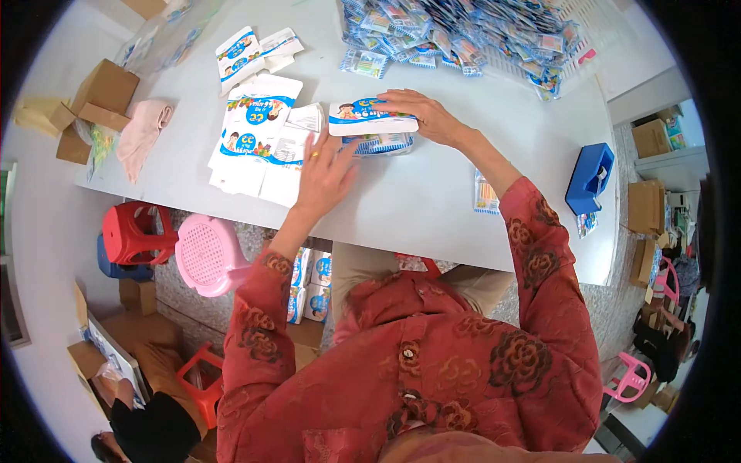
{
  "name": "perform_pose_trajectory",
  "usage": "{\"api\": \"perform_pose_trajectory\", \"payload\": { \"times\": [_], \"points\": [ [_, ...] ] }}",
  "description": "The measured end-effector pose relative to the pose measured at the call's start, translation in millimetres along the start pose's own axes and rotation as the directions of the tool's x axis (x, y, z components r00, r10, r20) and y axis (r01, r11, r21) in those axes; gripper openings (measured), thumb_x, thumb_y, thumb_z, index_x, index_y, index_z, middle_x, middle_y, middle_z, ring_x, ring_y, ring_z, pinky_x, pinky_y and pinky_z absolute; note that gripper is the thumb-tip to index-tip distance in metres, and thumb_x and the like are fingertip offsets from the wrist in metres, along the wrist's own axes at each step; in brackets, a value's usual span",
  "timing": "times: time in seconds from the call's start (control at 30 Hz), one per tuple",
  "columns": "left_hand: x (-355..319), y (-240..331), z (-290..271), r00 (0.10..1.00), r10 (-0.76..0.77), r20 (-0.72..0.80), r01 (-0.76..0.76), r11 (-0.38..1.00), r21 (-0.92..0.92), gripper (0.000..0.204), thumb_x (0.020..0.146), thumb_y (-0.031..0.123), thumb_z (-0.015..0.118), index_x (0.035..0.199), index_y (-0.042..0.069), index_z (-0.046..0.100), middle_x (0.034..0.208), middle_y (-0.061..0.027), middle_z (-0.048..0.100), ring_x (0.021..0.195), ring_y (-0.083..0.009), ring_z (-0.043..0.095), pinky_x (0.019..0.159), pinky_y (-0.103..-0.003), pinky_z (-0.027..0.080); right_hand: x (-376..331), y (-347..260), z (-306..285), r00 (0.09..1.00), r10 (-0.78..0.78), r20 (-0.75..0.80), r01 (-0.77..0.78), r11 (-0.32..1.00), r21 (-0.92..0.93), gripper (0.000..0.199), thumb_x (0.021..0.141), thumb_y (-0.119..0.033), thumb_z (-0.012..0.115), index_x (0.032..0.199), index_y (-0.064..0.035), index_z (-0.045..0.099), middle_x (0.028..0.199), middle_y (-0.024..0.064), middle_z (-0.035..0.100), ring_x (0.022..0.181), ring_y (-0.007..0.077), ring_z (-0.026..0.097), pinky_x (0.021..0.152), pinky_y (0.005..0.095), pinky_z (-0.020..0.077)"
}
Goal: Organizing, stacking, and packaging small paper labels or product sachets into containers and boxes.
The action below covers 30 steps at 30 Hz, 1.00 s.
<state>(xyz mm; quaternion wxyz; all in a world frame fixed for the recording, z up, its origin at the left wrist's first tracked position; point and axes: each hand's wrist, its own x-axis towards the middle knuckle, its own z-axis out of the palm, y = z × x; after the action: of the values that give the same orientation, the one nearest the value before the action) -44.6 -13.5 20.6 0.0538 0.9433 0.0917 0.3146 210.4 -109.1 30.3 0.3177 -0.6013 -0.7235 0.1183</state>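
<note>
In front of me on the table, a white and blue printed carton [361, 122] lies with a row of small clear-wrapped packets [382, 144] showing below its near edge. I cannot tell whether these packets are inside it. My right hand [427, 117] grips the carton's right end, its fingers reaching over the top. Beside the left end, my left hand [328, 174] has its fingers spread, the tips close to the carton and the packets; whether they touch is unclear. Left of that hand lies a pile of flat printed cartons [255, 131].
A white basket [593, 58] heaped with small packets [463, 35] stands at the far right. A blue tape dispenser [588, 179] sits near the right edge, a pink cloth [145, 135] at the left. Stools [208, 255] stand below; another person [158, 417] is at lower left.
</note>
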Motion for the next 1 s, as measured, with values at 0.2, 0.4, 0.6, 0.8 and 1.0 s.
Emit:
{"api": "perform_pose_trajectory", "payload": {
  "times": [0.2, 0.4, 0.6, 0.8, 1.0],
  "points": [
    [37.8, -6.9, -25.2, 0.959, -0.181, -0.217, 0.13, 0.964, -0.231, 0.039, 0.082, 0.023, 0.067, 0.116, 0.007, 0.056, 0.117, -0.0133, 0.055, 0.119, -0.0346, 0.047, 0.104, -0.052, 0.031, -10.2, -21.2, -9.0, 0.995, 0.095, 0.008, -0.095, 0.988, 0.123, 0.044, 0.086, -0.004, 0.057, 0.129, -0.0169, 0.056, 0.138, 0.0049, 0.049, 0.132, 0.0272, 0.038, 0.111, 0.0418, 0.0309],
    [68.9, -26.2, -16.6, 0.982, -0.025, 0.186, 0.058, 0.983, -0.174, 0.035, 0.09, 0.026, 0.057, 0.121, 0.008, 0.058, 0.119, -0.0103, 0.059, 0.117, -0.0291, 0.052, 0.101, -0.048, 0.037, -10.5, -27.7, -18.3, 0.994, 0.105, 0.033, -0.11, 0.953, 0.281, 0.039, 0.093, -0.02, 0.054, 0.131, -0.0109, 0.053, 0.139, 0.0097, 0.046, 0.133, 0.0267, 0.037, 0.109, 0.0376, 0.0318],
    [75.5, -38.0, -16.7, 0.967, -0.105, 0.231, 0.189, 0.906, -0.378, 0.031, 0.093, 0.025, 0.055, 0.113, 0.003, 0.062, 0.117, -0.0143, 0.061, 0.109, -0.0311, 0.057, 0.092, -0.036, 0.046, -4.9, -28.5, -17.2, 0.98, 0.194, 0.034, -0.196, 0.941, 0.275, 0.041, 0.094, -0.026, 0.053, 0.131, -0.0102, 0.052, 0.14, 0.0098, 0.045, 0.132, 0.0271, 0.039, 0.107, 0.0375, 0.0342],
    [82.5, -42.7, -20.2, 0.984, 0.031, 0.176, 0.017, 0.964, -0.267, 0.035, 0.086, 0.029, 0.063, 0.111, 0.004, 0.063, 0.114, -0.0132, 0.062, 0.102, -0.0318, 0.06, 0.086, -0.039, 0.049, -5.1, -28.9, -20.4, 0.991, 0.129, -0.042, -0.128, 0.991, 0.027, 0.044, 0.088, -0.024, 0.062, 0.129, -0.0091, 0.053, 0.136, 0.0109, 0.049, 0.125, 0.0284, 0.046, 0.103, 0.0381, 0.0408],
    [81.1, -45.1, -11.0, 0.997, 0.08, 0.0, -0.078, 0.975, -0.209, 0.03, 0.078, 0.024, 0.071, 0.101, 0.005, 0.066, 0.1, -0.0087, 0.067, 0.088, -0.027, 0.064, 0.074, -0.036, 0.052, 0.7, -30.7, -19.0, 0.984, 0.142, -0.104, -0.138, 0.989, 0.047, 0.04, 0.085, -0.022, 0.065, 0.122, -0.0081, 0.059, 0.123, 0.0117, 0.059, 0.112, 0.0292, 0.057, 0.094, 0.0361, 0.0485]
  ]
}}
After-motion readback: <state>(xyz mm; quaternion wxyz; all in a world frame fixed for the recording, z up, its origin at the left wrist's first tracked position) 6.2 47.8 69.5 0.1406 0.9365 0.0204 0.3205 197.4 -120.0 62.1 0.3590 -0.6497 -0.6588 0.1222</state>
